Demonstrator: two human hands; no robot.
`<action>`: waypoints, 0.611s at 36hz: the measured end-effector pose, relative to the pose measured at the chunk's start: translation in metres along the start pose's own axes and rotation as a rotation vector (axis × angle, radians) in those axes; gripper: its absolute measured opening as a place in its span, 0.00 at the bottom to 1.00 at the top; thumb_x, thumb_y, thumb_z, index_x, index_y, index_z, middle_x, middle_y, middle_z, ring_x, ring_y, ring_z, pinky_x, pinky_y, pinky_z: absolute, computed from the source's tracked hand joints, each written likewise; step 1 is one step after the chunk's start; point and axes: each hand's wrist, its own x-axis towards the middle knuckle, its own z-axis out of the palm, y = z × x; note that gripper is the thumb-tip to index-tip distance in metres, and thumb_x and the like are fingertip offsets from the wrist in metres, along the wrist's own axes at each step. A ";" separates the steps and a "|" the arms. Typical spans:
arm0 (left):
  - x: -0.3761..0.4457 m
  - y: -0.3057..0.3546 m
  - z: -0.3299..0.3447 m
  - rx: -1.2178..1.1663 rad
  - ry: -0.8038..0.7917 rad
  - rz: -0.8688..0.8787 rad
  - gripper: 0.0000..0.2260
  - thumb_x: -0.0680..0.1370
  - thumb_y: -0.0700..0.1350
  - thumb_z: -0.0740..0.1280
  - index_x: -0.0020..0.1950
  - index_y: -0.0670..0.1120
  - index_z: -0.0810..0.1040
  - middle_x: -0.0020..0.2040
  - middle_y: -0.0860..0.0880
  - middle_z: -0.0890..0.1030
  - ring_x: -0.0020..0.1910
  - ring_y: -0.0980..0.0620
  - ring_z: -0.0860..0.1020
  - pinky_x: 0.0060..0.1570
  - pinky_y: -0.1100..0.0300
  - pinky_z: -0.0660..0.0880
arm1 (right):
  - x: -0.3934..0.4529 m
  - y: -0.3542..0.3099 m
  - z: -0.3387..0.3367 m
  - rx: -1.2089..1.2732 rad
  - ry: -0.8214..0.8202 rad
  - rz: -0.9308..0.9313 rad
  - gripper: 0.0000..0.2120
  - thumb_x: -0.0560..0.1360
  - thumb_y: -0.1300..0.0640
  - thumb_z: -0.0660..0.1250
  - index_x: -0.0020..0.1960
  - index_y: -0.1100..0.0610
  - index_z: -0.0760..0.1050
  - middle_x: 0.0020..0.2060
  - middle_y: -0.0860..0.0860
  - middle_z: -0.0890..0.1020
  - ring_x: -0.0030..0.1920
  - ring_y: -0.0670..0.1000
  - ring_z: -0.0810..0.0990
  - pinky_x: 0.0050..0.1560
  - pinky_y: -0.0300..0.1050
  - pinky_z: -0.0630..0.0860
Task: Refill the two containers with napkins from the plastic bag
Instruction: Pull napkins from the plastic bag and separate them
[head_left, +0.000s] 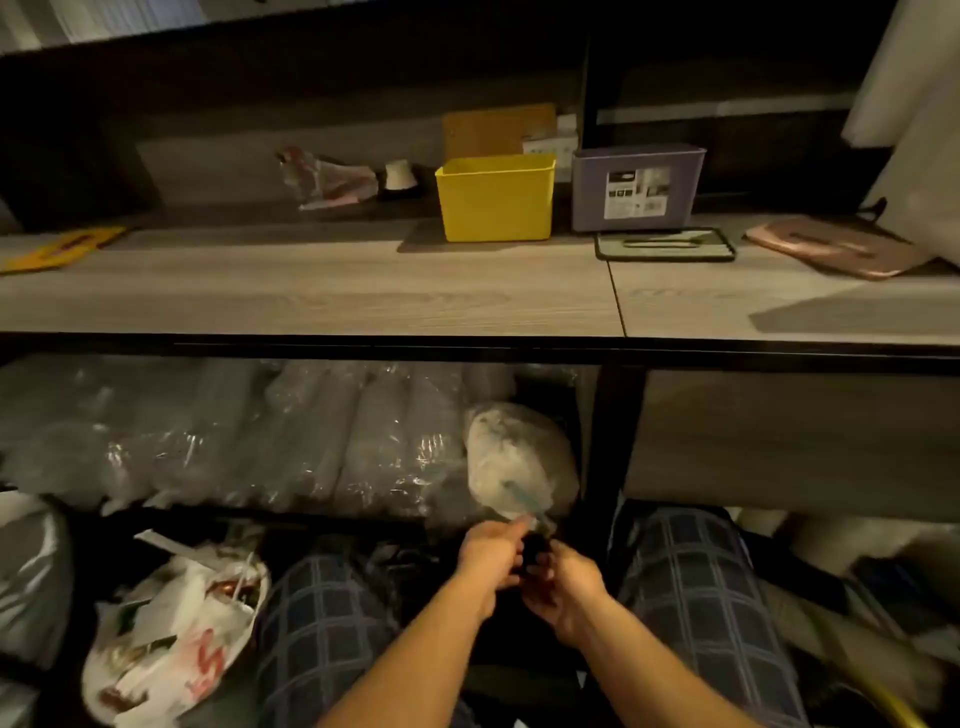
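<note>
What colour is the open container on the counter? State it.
Yellow; the open container shows best in the head view.

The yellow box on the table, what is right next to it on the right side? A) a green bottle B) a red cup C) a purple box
C: the yellow box stands on the table with a purple box close beside it on that side.

grey wood-grain counter (311, 291) | bears yellow container (496, 197), lavender container (638, 188), black-rimmed tray (665, 244), pink board (831, 247), yellow card (62, 248)
</note>
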 end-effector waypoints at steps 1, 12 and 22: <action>0.005 0.001 0.008 0.034 0.012 -0.003 0.11 0.80 0.56 0.69 0.45 0.49 0.77 0.46 0.49 0.81 0.45 0.51 0.79 0.45 0.55 0.78 | 0.004 0.003 -0.001 0.019 -0.044 0.015 0.18 0.85 0.52 0.57 0.43 0.62 0.75 0.32 0.58 0.77 0.36 0.57 0.77 0.40 0.49 0.75; 0.033 0.027 0.055 -0.034 0.363 0.083 0.09 0.78 0.51 0.72 0.50 0.45 0.81 0.46 0.44 0.84 0.42 0.45 0.81 0.41 0.56 0.78 | 0.029 -0.016 -0.006 0.235 0.014 0.124 0.20 0.84 0.48 0.59 0.60 0.65 0.77 0.47 0.62 0.83 0.47 0.62 0.82 0.40 0.53 0.77; 0.007 0.031 0.028 -0.136 0.328 0.214 0.09 0.81 0.46 0.68 0.49 0.40 0.80 0.42 0.43 0.85 0.42 0.44 0.84 0.41 0.57 0.78 | 0.032 -0.016 -0.001 0.585 -0.187 0.188 0.27 0.83 0.41 0.55 0.66 0.63 0.74 0.50 0.63 0.82 0.51 0.61 0.81 0.46 0.54 0.80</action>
